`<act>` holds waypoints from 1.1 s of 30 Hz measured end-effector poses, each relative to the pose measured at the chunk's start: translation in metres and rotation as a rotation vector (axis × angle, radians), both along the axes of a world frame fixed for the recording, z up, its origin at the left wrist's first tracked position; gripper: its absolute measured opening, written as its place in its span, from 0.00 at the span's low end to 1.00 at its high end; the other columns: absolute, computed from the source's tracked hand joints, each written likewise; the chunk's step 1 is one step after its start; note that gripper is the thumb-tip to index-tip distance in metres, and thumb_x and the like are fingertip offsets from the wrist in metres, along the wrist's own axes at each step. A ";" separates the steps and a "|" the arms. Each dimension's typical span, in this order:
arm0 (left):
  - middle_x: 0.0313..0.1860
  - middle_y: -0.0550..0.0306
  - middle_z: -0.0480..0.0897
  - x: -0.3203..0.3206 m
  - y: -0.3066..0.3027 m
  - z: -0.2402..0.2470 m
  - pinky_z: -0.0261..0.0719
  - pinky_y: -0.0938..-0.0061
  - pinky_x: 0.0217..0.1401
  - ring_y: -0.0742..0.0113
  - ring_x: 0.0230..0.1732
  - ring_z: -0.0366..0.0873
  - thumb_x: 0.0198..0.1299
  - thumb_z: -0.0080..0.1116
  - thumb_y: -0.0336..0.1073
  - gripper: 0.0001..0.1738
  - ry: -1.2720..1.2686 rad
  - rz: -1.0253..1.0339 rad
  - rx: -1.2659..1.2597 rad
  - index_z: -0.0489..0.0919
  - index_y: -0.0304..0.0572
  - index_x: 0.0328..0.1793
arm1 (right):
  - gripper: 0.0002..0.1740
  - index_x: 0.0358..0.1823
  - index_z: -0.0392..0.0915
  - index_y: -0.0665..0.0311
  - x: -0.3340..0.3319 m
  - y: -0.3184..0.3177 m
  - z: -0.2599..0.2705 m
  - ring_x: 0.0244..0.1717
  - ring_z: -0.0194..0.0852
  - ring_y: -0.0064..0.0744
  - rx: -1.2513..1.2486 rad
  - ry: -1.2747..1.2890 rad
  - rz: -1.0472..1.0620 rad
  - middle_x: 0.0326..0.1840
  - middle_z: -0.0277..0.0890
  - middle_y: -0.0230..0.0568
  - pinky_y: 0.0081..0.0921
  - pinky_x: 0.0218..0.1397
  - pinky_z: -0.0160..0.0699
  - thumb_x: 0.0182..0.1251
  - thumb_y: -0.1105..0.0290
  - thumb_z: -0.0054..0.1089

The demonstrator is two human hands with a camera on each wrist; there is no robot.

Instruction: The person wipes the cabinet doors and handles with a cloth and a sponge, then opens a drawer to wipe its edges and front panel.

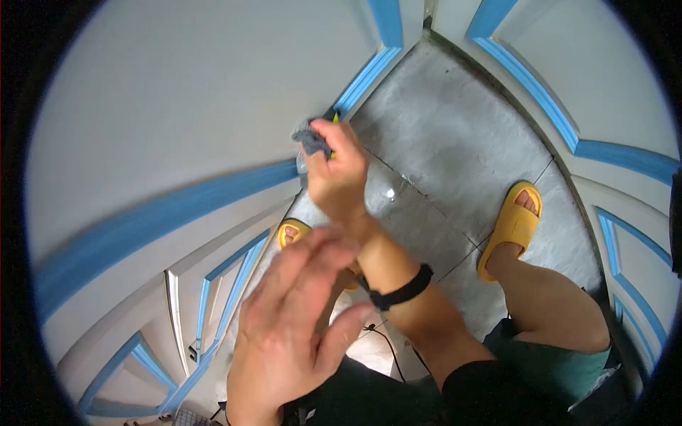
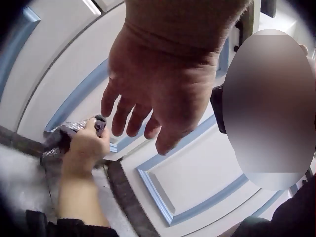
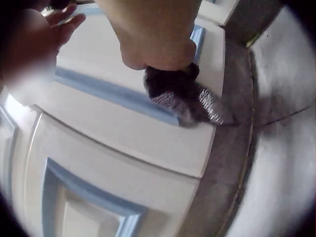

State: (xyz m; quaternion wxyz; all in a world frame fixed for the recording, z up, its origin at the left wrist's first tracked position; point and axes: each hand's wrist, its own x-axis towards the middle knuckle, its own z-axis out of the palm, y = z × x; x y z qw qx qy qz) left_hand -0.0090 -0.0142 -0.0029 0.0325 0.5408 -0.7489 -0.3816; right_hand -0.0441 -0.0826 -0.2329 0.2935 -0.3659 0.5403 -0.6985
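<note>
My right hand (image 1: 339,167) grips a bunched dark grey cloth (image 1: 312,140) with silvery patches and a bit of yellow at its edge. The cloth (image 3: 170,96) lies against the blue trim near the bottom corner of a white cabinet door (image 3: 123,118). Fingers curl into the cloth, partly hidden by the back of the hand. My left hand (image 1: 291,312) hovers in the air nearer the head camera, holding nothing. In the left wrist view, the fingers of that left hand (image 2: 158,84) hang relaxed and spread, away from the door.
White cabinet fronts with blue trim (image 1: 543,85) line both sides. Between them lies a grey tiled floor (image 1: 426,113) with wet, shiny spots. The person's feet wear yellow slippers (image 1: 515,224). A dark plinth strip (image 3: 217,148) runs below the doors. A thin black cable (image 1: 389,341) trails behind the arm.
</note>
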 end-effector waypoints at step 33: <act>0.72 0.35 0.68 0.000 0.023 -0.011 0.71 0.57 0.70 0.33 0.70 0.69 0.56 0.71 0.42 0.36 -0.127 -0.054 0.076 0.71 0.37 0.68 | 0.06 0.40 0.79 0.66 -0.025 -0.012 0.081 0.34 0.70 0.21 0.310 -0.732 0.223 0.34 0.78 0.30 0.28 0.38 0.74 0.69 0.70 0.63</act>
